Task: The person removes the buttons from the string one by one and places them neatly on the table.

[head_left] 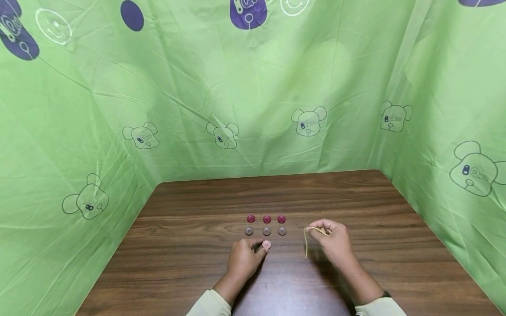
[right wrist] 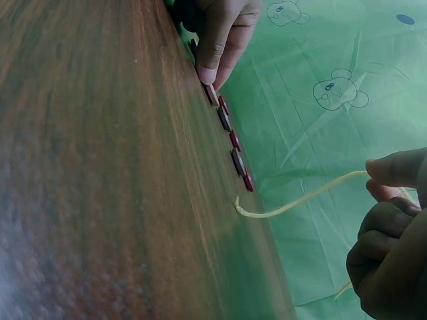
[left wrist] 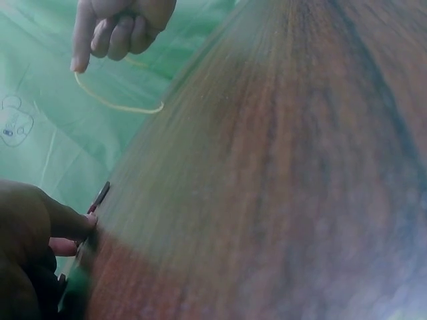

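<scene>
A light pink button [head_left: 266,244] lies at the front of a small group of buttons, its face with holes turned up. My left hand [head_left: 242,260] pinches its left edge between thumb and forefinger, low at the tabletop. Off to the right, my right hand [head_left: 336,243] is raised over the table, holding a thin yellow cord [head_left: 306,244] between thumb and forefinger. One end of the cord dangles from the fingertips; in the right wrist view the cord [right wrist: 300,200] curves down toward the table, and another bit shows below the curled fingers.
Behind the pink button, three grey-brown buttons [head_left: 266,231] form a row, and three dark red buttons [head_left: 267,219] form another farther back. All lie on a brown wood-grain table [head_left: 178,245]. Green printed cloth [head_left: 261,149] hangs around the table's back and sides.
</scene>
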{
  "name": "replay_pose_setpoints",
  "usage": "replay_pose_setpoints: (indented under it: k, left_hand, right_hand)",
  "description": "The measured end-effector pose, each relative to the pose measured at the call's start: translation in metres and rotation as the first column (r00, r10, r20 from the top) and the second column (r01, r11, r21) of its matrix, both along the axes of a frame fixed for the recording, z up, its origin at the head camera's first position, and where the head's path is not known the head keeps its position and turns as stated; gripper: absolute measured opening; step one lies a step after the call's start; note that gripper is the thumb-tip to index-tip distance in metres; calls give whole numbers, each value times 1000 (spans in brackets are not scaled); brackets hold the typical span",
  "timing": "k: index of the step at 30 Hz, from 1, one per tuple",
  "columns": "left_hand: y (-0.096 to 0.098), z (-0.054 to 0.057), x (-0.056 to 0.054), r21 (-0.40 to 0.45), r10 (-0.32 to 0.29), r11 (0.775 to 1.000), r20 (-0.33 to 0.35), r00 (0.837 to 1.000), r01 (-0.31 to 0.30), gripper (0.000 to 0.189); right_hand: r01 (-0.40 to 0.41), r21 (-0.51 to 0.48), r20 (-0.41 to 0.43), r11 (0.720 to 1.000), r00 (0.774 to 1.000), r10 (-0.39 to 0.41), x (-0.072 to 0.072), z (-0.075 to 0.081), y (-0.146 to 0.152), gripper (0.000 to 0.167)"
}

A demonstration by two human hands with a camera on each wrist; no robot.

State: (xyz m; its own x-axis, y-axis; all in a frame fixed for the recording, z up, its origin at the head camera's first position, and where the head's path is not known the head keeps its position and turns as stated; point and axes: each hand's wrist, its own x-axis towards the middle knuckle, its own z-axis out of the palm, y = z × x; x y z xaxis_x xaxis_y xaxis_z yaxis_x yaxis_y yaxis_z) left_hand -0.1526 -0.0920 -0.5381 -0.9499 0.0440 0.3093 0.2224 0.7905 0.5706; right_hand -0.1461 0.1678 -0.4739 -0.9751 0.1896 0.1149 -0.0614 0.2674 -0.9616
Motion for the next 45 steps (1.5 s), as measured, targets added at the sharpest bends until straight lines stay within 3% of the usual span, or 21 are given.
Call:
replay_pose_setpoints:
  k: [5,10,17,23,30,37,45]
  left_hand:
    - [0,0,-1,10,1,1000,0,1000,-1,27]
    - [-1,1,0,38,-2,999,21,1000,1,29]
    - [-3,2,0,108,-11,994,75,997,3,37]
    - [-3,1,1,125,14,992,58,998,-21,43]
    - [-4,2,1,140,25,990,52,998,-32,45]
    - [-4,3,1,153,14,988,94,995,-28,45]
    - [-4,3,1,155,3,988,104,995,-19,42]
  right_hand:
    - [-35,-2,37,999,999,35,-3,-2,0,27]
    - [-65,-39,14,997,998,66,-3,-2,0,44]
    - [-83,-121,88,989,992,94,-3,1,-2,47]
    - [-137,-231,136,963,976,172,-2,7,0,50]
    - [-206,-150,82,967,972,220,-1,3,2,50]
    - [-188,2,-70,982,980,187,0,-4,-2,32]
    - [-139,-76,-97,987,987,131,-2,-1,0,23]
